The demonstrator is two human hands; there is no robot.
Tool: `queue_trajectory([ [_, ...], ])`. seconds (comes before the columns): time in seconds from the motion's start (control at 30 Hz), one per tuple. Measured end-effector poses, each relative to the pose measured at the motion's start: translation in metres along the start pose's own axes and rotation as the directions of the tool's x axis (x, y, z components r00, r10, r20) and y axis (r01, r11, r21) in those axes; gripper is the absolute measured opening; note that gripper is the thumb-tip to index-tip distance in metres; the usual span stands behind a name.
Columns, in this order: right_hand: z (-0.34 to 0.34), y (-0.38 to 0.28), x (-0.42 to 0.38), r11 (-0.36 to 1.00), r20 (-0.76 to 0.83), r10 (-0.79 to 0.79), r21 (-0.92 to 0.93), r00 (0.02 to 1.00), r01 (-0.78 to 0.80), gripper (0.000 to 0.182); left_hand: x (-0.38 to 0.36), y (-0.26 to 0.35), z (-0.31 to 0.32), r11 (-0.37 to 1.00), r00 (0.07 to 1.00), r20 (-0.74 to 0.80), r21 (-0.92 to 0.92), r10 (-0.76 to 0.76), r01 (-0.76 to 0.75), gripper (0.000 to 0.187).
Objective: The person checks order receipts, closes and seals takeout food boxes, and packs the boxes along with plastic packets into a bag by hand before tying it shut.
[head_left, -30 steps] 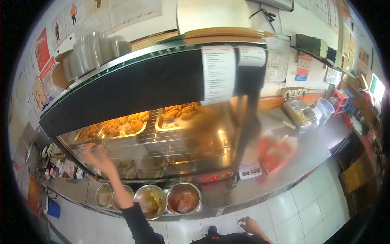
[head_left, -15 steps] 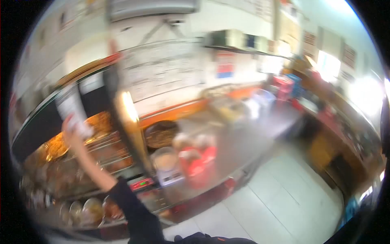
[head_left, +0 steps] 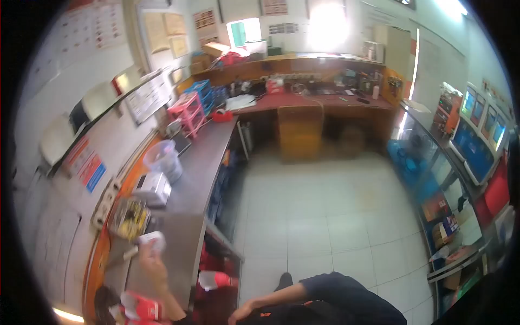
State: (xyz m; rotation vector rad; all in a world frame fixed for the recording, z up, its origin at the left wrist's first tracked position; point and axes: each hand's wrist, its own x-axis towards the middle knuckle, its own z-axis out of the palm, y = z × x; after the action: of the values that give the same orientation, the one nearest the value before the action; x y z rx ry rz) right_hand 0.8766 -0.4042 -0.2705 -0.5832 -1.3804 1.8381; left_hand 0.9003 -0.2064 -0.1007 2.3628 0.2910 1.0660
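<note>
My left hand (head_left: 153, 266) reaches over the steel counter (head_left: 179, 227), its fingers closed around a white item with red print (head_left: 153, 241), possibly paper; motion blurs its exact kind. Just beyond it is a clear tray (head_left: 130, 218) holding yellow and dark small things. Red-and-white packages (head_left: 140, 307) stand close to my left forearm. At the bottom edge, in front of my body, is my right hand (head_left: 242, 313), its fingers mostly cut off by the frame. I see nothing in it.
Along the wall side of the counter stand a white box (head_left: 153, 188), a clear plastic bucket (head_left: 164, 161) and a pink rack (head_left: 188, 115). A red-and-white container (head_left: 215, 280) juts out by the counter's front edge. A wooden desk (head_left: 300, 130) spans the back; a glass case (head_left: 433, 179) stands right.
The view has swung right, away from the lit food display. My left hand has moved from the display to the counter, still holding the white item. My right hand has come into view.
</note>
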Motion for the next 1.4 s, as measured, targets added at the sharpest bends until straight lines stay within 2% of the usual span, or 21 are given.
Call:
queue_trajectory([
  [0.1,-0.045,-0.039,-0.059,0.999,-0.185,-0.033,0.018,0.982,0.037,0.038,0.067,0.039,0.134,0.973,0.972,0.226,-0.232,0.072,-0.018,0.024],
  [0.17,-0.075,-0.062,-0.096,0.998,-0.251,-0.052,0.011,0.967,0.057,0.038,0.102,0.08,0.21,0.89,0.943,0.329,-0.443,0.05,0.108,0.026],
  [0.23,-0.102,-0.08,-0.133,0.996,-0.295,-0.076,0.016,0.952,0.085,0.038,0.133,0.113,0.275,0.885,0.893,0.409,-0.465,0.189,0.025,0.026],
  [0.3,-0.128,-0.094,-0.169,0.992,-0.333,-0.11,0.015,0.937,0.122,0.037,0.155,0.15,0.336,0.82,0.839,0.478,-0.568,0.26,0.07,0.027],
  [0.37,-0.155,-0.104,-0.209,0.988,-0.366,-0.135,0.017,0.921,0.151,0.037,0.171,0.166,0.408,0.787,0.794,0.477,-0.617,0.377,-0.003,0.029],
  [0.47,-0.2,-0.114,-0.274,0.984,-0.404,-0.159,0.012,0.901,0.18,0.037,0.191,0.195,0.5,0.744,0.74,0.498,-0.669,0.453,-0.006,0.03],
  [0.57,-0.245,-0.129,-0.35,0.984,-0.443,-0.159,0.006,0.882,0.18,0.037,0.22,0.212,0.578,0.748,0.698,0.544,-0.663,0.466,0.018,0.029],
  [0.63,-0.27,-0.147,-0.403,0.984,-0.476,-0.157,-0.001,0.865,0.179,0.037,0.239,0.212,0.627,0.73,0.72,0.513,-0.683,0.466,0.014,0.028],
  [0.7,-0.294,-0.161,-0.454,0.984,-0.503,-0.156,-0.003,0.85,0.179,0.037,0.257,0.205,0.667,0.795,0.728,0.597,-0.595,0.337,0.12,0.029],
  [0.73,-0.306,-0.169,-0.478,0.984,-0.511,-0.155,-0.002,0.845,0.179,0.037,0.266,0.199,0.686,0.795,0.728,0.6,-0.594,0.332,0.126,0.029],
  [0.8,-0.329,-0.182,-0.523,0.982,-0.527,-0.161,-0.003,0.835,0.188,0.036,0.283,0.186,0.719,0.784,0.726,0.652,-0.561,0.218,0.267,0.031],
  [0.9,-0.361,-0.198,-0.588,0.98,-0.55,-0.163,0.004,0.819,0.198,0.036,0.308,0.172,0.77,0.772,0.74,0.657,-0.542,0.142,0.333,0.032],
  [1.03,-0.41,-0.216,-0.68,0.981,-0.571,-0.153,0.012,0.807,0.194,0.036,0.346,0.177,0.859,0.769,0.712,0.699,-0.494,0.074,0.406,0.032],
  [1.2,-0.472,-0.248,-0.798,0.979,-0.597,-0.161,0.003,0.786,0.203,0.036,0.414,0.216,0.988,0.777,0.693,0.704,-0.521,0.158,0.353,0.032],
  [1.23,-0.482,-0.256,-0.82,0.979,-0.602,-0.157,0.012,0.783,0.206,0.036,0.429,0.226,1.013,0.736,0.7,0.698,-0.554,0.155,0.39,0.032],
  [1.3,-0.501,-0.268,-0.863,0.978,-0.609,-0.148,0.025,0.779,0.205,0.036,0.458,0.248,1.059,0.699,0.647,0.75,-0.537,0.14,0.472,0.032],
  [1.4,-0.524,-0.281,-0.923,0.973,-0.61,-0.16,0.033,0.776,0.227,0.036,0.492,0.283,1.129,0.714,0.637,0.738,-0.569,0.225,0.408,0.034],
])
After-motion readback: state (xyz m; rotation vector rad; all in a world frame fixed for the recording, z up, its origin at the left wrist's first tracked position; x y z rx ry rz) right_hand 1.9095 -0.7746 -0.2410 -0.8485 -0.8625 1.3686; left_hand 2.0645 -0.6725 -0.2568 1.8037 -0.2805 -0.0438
